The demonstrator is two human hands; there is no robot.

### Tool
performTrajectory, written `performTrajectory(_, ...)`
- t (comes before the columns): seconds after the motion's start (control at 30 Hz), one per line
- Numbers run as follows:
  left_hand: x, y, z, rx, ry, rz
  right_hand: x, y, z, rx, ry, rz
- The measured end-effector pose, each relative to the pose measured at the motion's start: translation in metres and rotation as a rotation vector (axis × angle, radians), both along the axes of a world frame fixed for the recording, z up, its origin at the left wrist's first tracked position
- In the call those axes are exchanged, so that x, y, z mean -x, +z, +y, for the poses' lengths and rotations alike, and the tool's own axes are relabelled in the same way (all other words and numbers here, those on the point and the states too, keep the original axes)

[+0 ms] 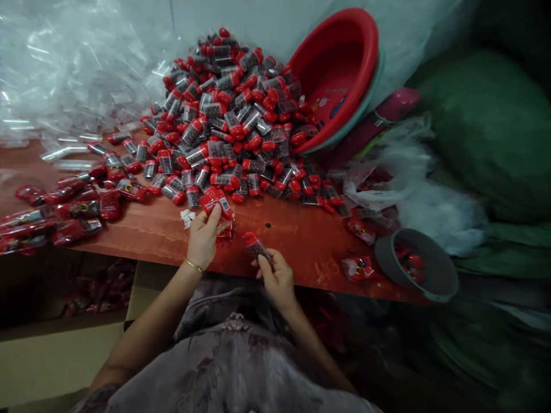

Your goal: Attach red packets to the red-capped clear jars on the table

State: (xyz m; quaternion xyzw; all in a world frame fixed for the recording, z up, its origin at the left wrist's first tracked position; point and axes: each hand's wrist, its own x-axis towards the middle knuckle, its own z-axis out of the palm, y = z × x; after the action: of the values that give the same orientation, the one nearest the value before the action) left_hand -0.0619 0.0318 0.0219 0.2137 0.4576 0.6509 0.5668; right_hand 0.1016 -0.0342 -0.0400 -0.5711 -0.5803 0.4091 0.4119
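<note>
My left hand (203,238) pinches a red printed packet (217,203) with a barcode label, held just above the front of the table. More red packaging shows below that packet, partly behind my fingers. In my right hand (275,278) is a clear tube (256,246) with a red cap and dark contents, tilted with its cap toward the upper left. Tube and packet are apart. Beyond both hands rises a large pile of similar red-capped tubes (215,115). A small white crumpled scrap (187,218) lies beside my left hand.
Red filled packets (77,209) lie at the left edge. Clear empty tubes (77,69) heap behind them. A red basin (361,51) leans at the back right. A grey bowl (447,281) with red pieces stands at the right edge. An open cardboard box (64,355) sits below left.
</note>
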Motion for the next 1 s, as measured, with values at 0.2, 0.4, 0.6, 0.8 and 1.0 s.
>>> performTrajectory(0.2,-0.001,-0.003,-0.008,0.057,-0.314,0.146,-0.030,-0.007,0.030,-0.213,-0.185,-0.602)
performTrajectory(0.4,0.002,-0.006,-0.024,-0.159,-0.828,0.820,-0.031,0.023,0.030,-0.280,0.034,-0.429)
performTrajectory(0.6,0.009,0.000,-0.028,-0.218,-0.916,0.969,-0.012,0.036,0.012,-0.188,0.223,-0.114)
performTrajectory(0.8,-0.004,-0.013,-0.042,-0.004,-0.576,0.424,0.012,0.017,0.007,-0.135,-0.202,0.111)
performTrajectory(1.0,-0.009,-0.027,-0.046,0.120,-0.279,0.325,-0.002,0.025,0.035,-0.305,0.082,-0.194)
